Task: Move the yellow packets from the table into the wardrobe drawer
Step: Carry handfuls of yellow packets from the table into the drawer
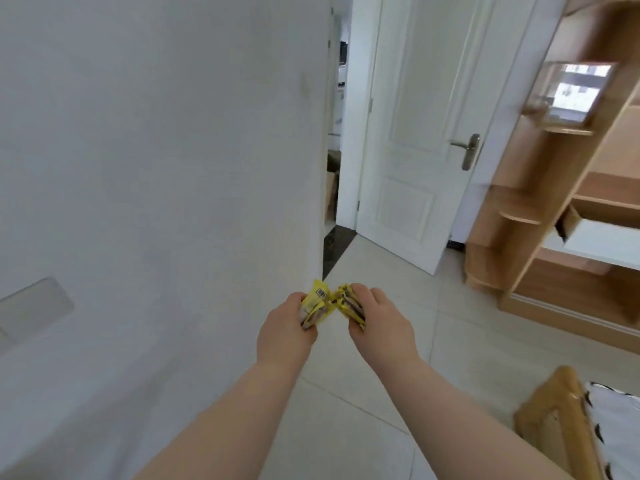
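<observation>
Head view. The left hand [287,329] is curled round a small bundle of crinkled yellow packets [313,306]. Thumb and fingers are closed on it, and a barcode shows on the top packet. The right hand [381,323] grips a second bundle [351,306] of the same yellow packets, with fingers wrapped over its upper edge. The upper corners of the two bundles meet or nearly meet; blur hides which. Both hands hang in the air below the tall white panelled door [412,140], over the pale tiled floor [398,278]. The bare forearms reach in from the bottom edge.

The door stands open and carries a silver metal lever handle [468,150]. Just right of the door is the light wooden wardrobe [519,168] with open shelves. Its wood-sided, white drawer [602,237] is pulled out, right of the door and lower than the handle. The drawer's inside is not visible. The packets are well apart from the drawer, below the door's foot.

A reflective framed panel [575,95] sits on a wardrobe shelf, right of the door's upper half. Left of the door runs a plain white wall [156,150] bearing a pale rectangular plate [34,310]. Far below and right of the door is the corner of a yellow-brown wooden bed frame [554,420], with white bedding with dark marks [620,420].
</observation>
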